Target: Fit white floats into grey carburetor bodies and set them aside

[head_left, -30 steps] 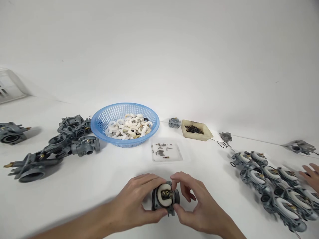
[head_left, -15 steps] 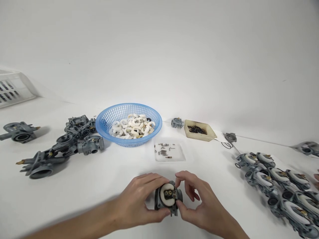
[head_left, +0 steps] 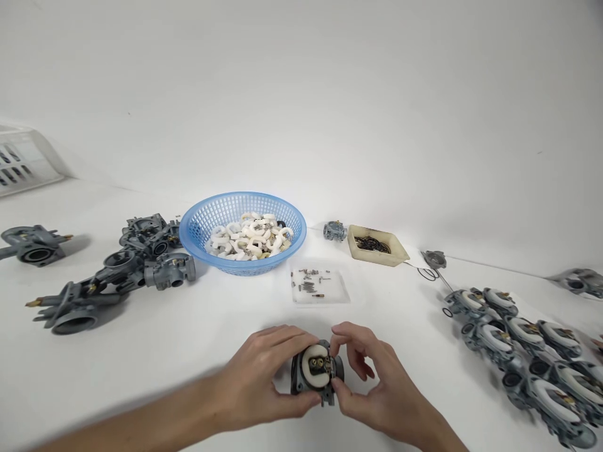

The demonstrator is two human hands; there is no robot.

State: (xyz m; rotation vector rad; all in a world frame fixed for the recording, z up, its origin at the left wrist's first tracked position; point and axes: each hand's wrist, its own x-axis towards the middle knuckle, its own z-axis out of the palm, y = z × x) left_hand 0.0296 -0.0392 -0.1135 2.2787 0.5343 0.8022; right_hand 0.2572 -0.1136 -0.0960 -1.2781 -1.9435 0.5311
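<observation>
A grey metal carburetor body [head_left: 298,384] is upright on the table in front of me, its open side facing up. Set in it is a white C-shaped float [head_left: 308,374], with two brass jets inside the curve. My left hand [head_left: 264,376] grips the body from the left, fingers at the far edge and thumb at the near edge. On the other side, my right hand [head_left: 372,380] has its index finger and thumb at the two ends of the float's hinge. Any small pin between those fingertips is too small to make out.
A blue basket [head_left: 186,242] holds many white floats. Before me lies a clear tray [head_left: 334,290] of tiny parts; behind it, a cream box [head_left: 398,252] of black rings. Carburetors [head_left: 120,270] lie left, others with floats [head_left: 527,333] right. Another person's fingers [head_left: 599,342] show at the right edge.
Both hands keep nearly the same hold on the carburetor. The whole view has shifted very slightly; nothing else has visibly moved.
</observation>
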